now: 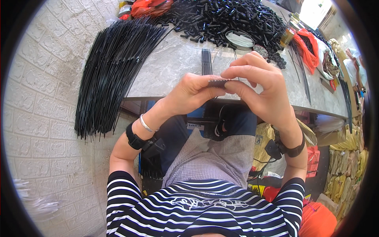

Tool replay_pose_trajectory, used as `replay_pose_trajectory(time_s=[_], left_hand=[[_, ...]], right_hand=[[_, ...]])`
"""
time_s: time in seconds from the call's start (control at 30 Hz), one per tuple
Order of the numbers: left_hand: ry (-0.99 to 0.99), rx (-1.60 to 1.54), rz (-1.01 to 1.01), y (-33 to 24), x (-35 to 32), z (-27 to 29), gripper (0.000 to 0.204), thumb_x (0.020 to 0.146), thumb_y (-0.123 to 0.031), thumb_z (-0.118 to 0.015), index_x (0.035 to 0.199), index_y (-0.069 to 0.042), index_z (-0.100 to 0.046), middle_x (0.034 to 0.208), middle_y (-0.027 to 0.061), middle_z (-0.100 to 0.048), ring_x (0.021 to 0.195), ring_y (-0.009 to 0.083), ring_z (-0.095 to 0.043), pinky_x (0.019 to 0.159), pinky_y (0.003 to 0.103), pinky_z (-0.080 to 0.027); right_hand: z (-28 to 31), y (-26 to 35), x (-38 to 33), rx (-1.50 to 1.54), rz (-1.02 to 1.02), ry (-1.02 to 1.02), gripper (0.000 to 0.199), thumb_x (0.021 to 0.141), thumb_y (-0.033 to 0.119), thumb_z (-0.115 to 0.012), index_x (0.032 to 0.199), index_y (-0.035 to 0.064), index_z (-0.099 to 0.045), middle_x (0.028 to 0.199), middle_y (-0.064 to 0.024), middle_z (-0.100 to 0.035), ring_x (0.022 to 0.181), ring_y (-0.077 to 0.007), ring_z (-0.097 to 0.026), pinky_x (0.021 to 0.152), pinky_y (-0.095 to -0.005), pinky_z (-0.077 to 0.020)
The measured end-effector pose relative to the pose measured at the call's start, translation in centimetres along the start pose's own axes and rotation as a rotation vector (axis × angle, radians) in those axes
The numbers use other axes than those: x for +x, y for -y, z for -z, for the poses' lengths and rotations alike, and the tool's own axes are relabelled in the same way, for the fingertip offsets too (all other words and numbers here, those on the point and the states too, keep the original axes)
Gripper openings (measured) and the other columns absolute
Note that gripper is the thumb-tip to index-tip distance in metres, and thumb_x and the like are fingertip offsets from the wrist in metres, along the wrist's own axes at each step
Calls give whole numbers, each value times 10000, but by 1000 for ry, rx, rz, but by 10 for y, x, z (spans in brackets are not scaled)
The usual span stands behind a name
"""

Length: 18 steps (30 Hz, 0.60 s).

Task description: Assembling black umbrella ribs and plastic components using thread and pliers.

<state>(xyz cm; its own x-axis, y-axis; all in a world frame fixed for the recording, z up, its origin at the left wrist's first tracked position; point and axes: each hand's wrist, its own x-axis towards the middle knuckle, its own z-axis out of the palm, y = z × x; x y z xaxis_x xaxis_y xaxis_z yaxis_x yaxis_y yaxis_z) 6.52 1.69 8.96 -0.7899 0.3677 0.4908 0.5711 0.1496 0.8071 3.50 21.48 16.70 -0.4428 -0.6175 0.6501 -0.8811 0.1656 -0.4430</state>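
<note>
Fingers point(202, 80) pinch a narrow dark piece point(216, 83); wiry rods point(112, 69) lie bundled.

1. White script-style lettering point(208, 203) runs across the chest of the black-and-white striped shirt point(167, 221), just on the near side of the checked apron point(213, 162); its letters are stylised.
2. A white label point(195, 126) with small dark print, too small to read, shows just beyond the apron's far edge.
3. A dark printed emblem point(258, 139) stands on the yellowish sack point(265, 132), right of the apron; its characters are unclear.
</note>
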Motion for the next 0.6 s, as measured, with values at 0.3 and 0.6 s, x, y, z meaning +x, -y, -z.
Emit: replay_pose_trajectory(time_s=[0.3,0.6], left_hand=[[11,88,-60,16,0,0,150,840,-98,-645,961,-10,-654,776,98,-669,706,168,-641,637,299,-496],[342,-43,259,51,-4,-3,742,740,-500,-700,1337,-125,-469,1449,119,-332,1394,355,-179,1124,560,-131]], right_hand=[[-30,-2,2,-77,205,-6,332,655,-46,-673,975,41,-674,834,-69,-591,726,-232,-527,622,-315,-443],[-28,1,-4,-70,138,-22,316,584,-39,-681,891,39,-677,825,-62,-607,657,-224,-501,571,-313,-425]])
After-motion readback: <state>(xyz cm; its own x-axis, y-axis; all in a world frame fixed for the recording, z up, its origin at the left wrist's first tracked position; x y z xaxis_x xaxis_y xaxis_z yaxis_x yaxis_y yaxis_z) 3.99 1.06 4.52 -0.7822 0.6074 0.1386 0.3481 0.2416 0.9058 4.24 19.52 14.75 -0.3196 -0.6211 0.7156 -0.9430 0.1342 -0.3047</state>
